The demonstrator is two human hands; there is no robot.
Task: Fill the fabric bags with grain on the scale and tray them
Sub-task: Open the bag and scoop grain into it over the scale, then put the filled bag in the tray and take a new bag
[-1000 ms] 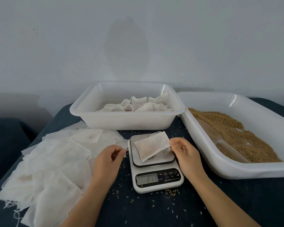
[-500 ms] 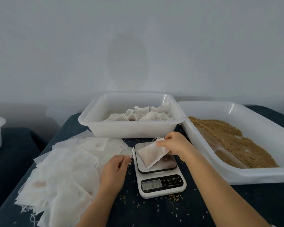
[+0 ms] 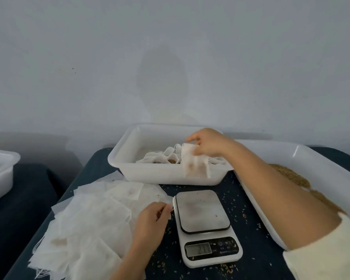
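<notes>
My right hand (image 3: 207,144) pinches a filled white fabric bag (image 3: 194,164) by its top; the bag hangs blurred over the front rim of the white tray (image 3: 121,156), which holds several filled bags (image 3: 160,157). The small white kitchen scale (image 3: 202,211) stands bare in the middle of the table. My left hand (image 3: 153,219) rests with curled fingers at the right edge of the pile of empty fabric bags (image 3: 89,223), just left of the scale; whether it pinches a bag edge is unclear.
A large white tray of brown grain (image 3: 291,174) sits at the right, partly behind my right arm. Loose grains scatter over the dark blue table (image 3: 251,229). Part of another white tub (image 3: 0,168) shows at the far left.
My right hand has lifted the filled bag off the scale and carried it back to the tray of filled bags. The left hand has stayed beside the scale.
</notes>
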